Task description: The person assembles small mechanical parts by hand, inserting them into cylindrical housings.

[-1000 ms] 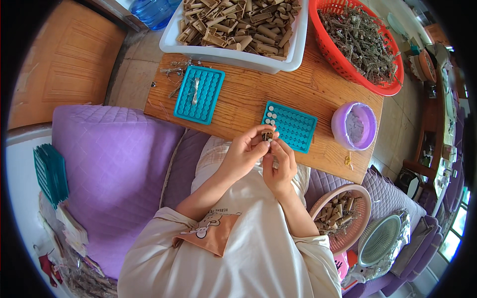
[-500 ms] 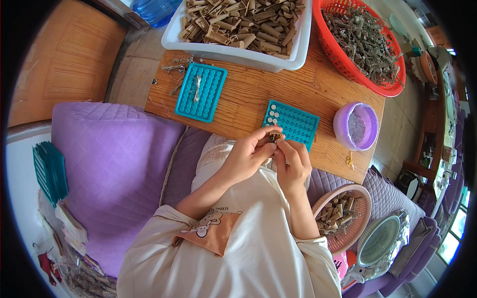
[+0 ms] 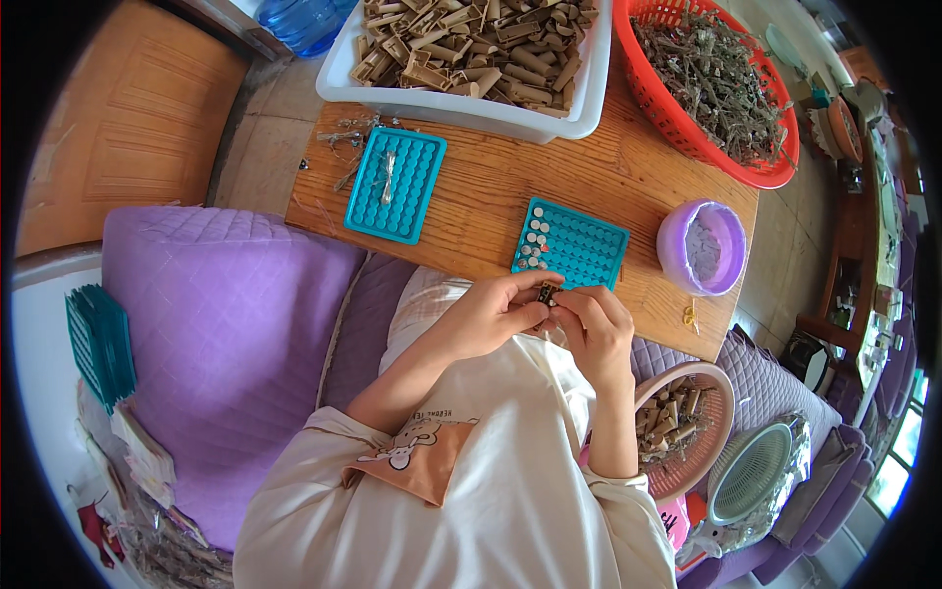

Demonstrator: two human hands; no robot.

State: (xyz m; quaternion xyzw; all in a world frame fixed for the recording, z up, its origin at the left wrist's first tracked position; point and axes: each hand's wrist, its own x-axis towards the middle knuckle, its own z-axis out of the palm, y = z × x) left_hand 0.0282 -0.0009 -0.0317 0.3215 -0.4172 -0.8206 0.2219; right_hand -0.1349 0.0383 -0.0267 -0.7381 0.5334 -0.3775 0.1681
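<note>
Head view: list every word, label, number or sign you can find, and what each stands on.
Cream T-shirt: small dark lettering, upside down, above the orange-brown patch; not copied here.
Pink item at lower right: dark marks, too unclear to read.
Small brown held piece: too small to tell.

The left hand [image 3: 483, 319] and right hand [image 3: 601, 329] have drawn the small brown piece [image 3: 548, 294] nearer the body, uncovering more pale discs [image 3: 531, 238] in the teal tray [image 3: 584, 243]; the right forearm [image 3: 615, 432] (shifted outward) covers more of the pink basket [image 3: 726, 402].
</note>
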